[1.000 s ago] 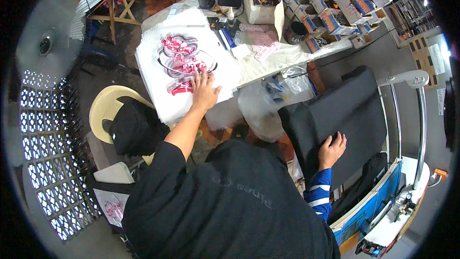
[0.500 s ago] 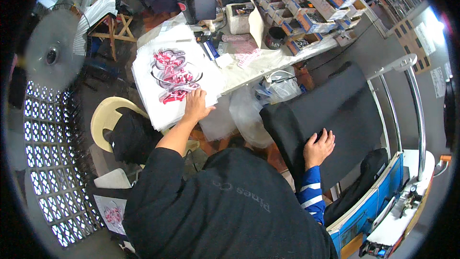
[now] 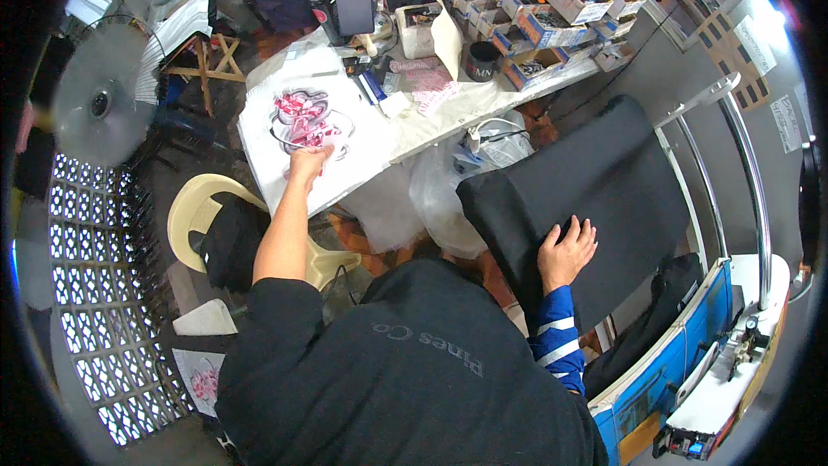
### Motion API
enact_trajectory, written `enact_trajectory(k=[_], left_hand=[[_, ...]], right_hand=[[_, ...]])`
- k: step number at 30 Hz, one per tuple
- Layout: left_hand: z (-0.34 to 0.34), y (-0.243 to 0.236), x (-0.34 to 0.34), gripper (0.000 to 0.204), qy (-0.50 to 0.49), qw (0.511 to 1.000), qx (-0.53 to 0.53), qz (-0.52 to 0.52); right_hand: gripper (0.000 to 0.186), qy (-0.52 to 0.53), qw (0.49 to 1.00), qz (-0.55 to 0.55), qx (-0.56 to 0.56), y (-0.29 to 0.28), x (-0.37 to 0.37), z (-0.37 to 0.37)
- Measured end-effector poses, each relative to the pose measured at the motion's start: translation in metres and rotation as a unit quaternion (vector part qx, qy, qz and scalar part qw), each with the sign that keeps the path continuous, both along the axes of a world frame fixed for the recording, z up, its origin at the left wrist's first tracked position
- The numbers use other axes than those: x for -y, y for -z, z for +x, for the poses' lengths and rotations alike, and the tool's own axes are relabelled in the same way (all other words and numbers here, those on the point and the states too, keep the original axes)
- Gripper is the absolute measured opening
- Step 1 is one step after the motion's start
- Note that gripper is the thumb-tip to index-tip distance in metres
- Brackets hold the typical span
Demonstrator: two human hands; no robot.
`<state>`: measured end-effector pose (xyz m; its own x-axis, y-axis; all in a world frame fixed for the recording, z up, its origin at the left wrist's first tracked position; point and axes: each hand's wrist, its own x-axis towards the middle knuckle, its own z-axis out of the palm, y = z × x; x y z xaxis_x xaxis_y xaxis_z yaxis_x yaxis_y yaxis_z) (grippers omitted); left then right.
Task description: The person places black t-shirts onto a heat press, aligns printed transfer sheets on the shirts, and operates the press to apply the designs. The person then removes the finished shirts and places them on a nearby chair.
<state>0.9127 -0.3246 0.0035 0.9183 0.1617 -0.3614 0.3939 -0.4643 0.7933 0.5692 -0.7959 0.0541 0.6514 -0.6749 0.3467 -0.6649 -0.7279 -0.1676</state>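
A stack of white and clear sheets (image 3: 366, 125) lies at the table's left end, its top sheet (image 3: 302, 112) printed with a red and black design. My left hand (image 3: 309, 164) is over the lower part of this print, its fingers drawn together in a pinch at the top sheet. The fingertips are small in the picture, and the hand hides part of the design. Black fabric (image 3: 604, 177) is spread over a flat board on the right. My right hand (image 3: 567, 252) rests on it near the closer edge, palm down with fingers spread, a blue and white striped sleeve behind it.
Small open boxes (image 3: 539, 22) crowd the table's far right, near a black mug (image 3: 482, 61). A cream chair (image 3: 194, 207) holding black cloth stands left, below a fan (image 3: 102, 103). A metal-tube frame (image 3: 750, 181) and blue-sided machine (image 3: 664, 371) border the right.
My left hand has moved left from the stack's right side onto the print, and its fingers have closed. My right hand still lies on the black fabric. The view has shifted slightly.
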Motion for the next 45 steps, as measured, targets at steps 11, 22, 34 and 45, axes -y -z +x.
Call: enact_trajectory(k=[11,22,34,45], left_hand=[[0.025,-0.127,-0.078,0.024,-0.253,0.882,0.394,-0.057],[-0.202,-0.215,0.259,0.016,0.354,0.715,0.598,0.08],[-0.231,-0.137,0.344,0.055,0.689,0.625,0.351,-0.107],[-0.096,-0.113,0.609,0.018,0.511,0.784,0.23,-0.266]], right_hand=[[0.048,-0.006,1.0,0.001,0.014,0.001,-0.007,0.001],[0.039,-0.203,0.506,0.765,0.342,-0.085,-0.018,0.025],[0.035,-0.023,0.495,0.696,0.52,-0.007,0.014,-0.108],[0.029,0.18,0.711,0.585,0.346,-0.023,0.068,-0.152]])
